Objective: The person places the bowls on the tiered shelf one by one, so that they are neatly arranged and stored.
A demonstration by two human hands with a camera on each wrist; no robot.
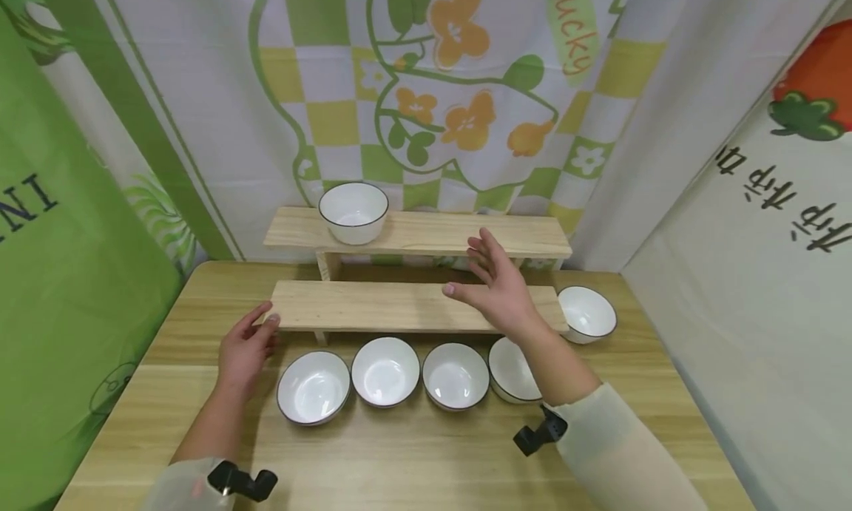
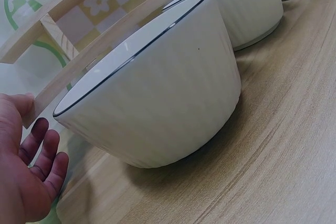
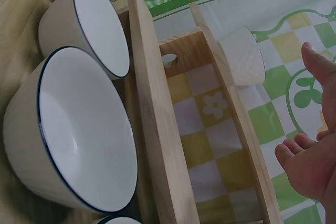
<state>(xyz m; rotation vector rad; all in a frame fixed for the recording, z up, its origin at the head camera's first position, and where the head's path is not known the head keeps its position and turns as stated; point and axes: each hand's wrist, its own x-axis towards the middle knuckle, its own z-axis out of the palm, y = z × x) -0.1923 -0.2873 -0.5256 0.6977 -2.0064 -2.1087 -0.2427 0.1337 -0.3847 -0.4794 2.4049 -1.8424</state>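
A white bowl with a dark rim (image 1: 353, 209) stands near the left end of the upper board of a two-step wooden shelf (image 1: 373, 304). My left hand (image 1: 246, 350) is at the left end of the lower board, its fingertips touching the board's edge and its fingers loosely bent. Above the right part of the shelf, my right hand (image 1: 499, 289) is held up with fingers spread and nothing in it. Along the shelf's front stands a row of similar bowls (image 1: 313, 387), the rightmost partly hidden by my right forearm. The left wrist view shows a front bowl (image 2: 157, 87) close up.
Another white bowl (image 1: 587, 313) stands on the wooden table (image 1: 399, 466) by the shelf's right end. A patterned curtain (image 1: 452, 89) hangs behind the shelf. Green cloth (image 1: 73, 274) is on the left and white printed cloth (image 1: 765, 289) on the right.
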